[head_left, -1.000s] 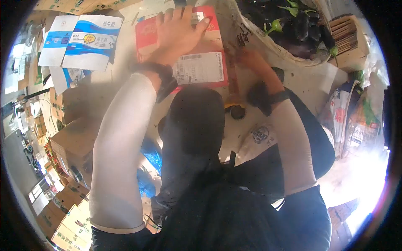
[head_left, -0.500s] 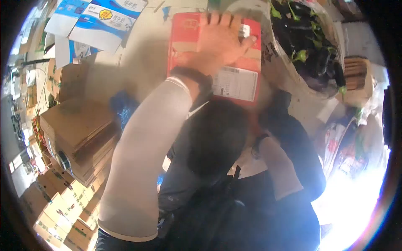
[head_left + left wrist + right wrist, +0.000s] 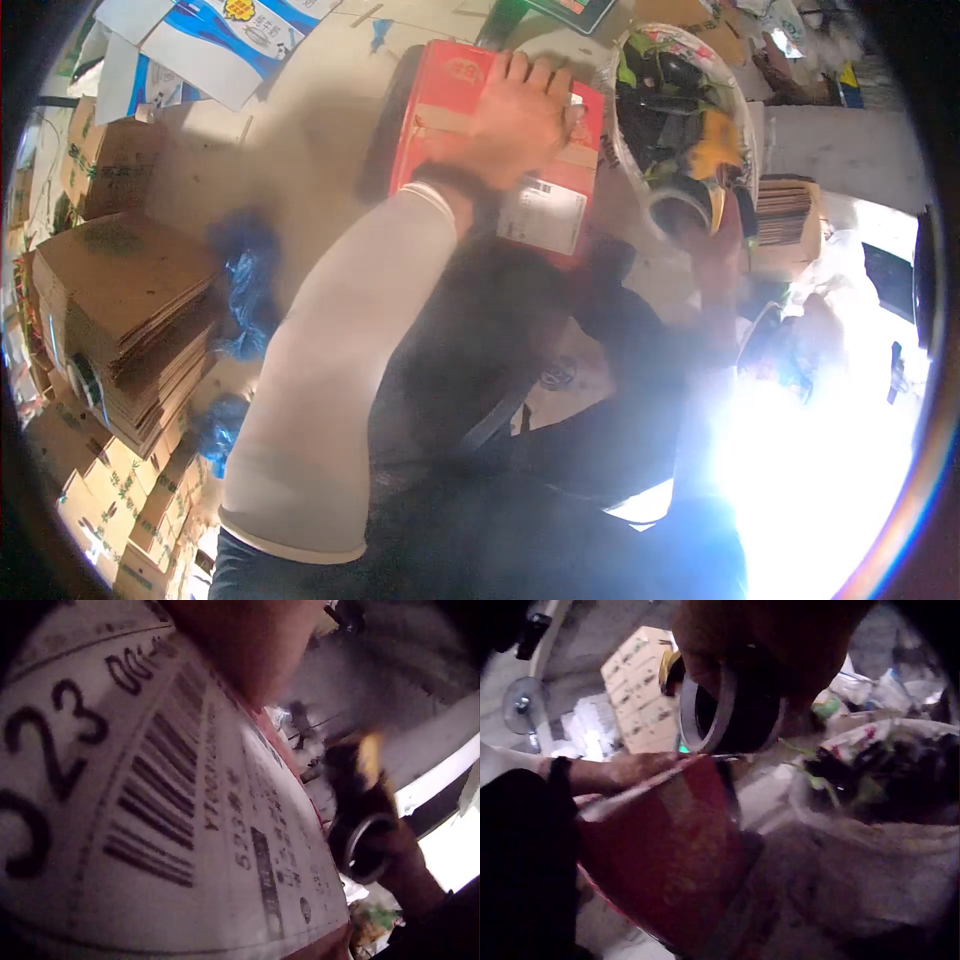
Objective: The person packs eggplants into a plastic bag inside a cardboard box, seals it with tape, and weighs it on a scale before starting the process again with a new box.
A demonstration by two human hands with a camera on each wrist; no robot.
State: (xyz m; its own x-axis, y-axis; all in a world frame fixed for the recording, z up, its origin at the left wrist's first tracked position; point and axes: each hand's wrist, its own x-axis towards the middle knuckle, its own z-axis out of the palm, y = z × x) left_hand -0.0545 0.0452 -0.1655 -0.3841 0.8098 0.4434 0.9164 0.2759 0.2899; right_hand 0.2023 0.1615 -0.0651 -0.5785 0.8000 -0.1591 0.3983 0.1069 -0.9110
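A red box (image 3: 440,95) with brown tape across it and a white label (image 3: 543,213) lies in front of the knees. On its top rests my left hand (image 3: 515,120), fingers spread. My right hand (image 3: 715,255), blurred, is raised to the right of the box and grips a yellow-and-black tape dispenser (image 3: 714,150) with a round roll. The left wrist view has the label (image 3: 165,825) close up, the dispenser (image 3: 367,761) beyond it. In the right wrist view the right hand (image 3: 772,645) is curled round the dispenser (image 3: 705,712), above the red box (image 3: 660,840).
A sack of eggplants (image 3: 660,100) stands right of the box, with a carton of folded cardboard (image 3: 785,215) beyond. Flattened cartons (image 3: 130,290) are stacked at left near blue plastic (image 3: 245,300). Blue-and-white cartons (image 3: 215,50) lie at the upper left.
My right hand has risen from low beside the box, near the lap, and now holds the dispenser up at the right. My left hand stays on the box; the head view has shifted.
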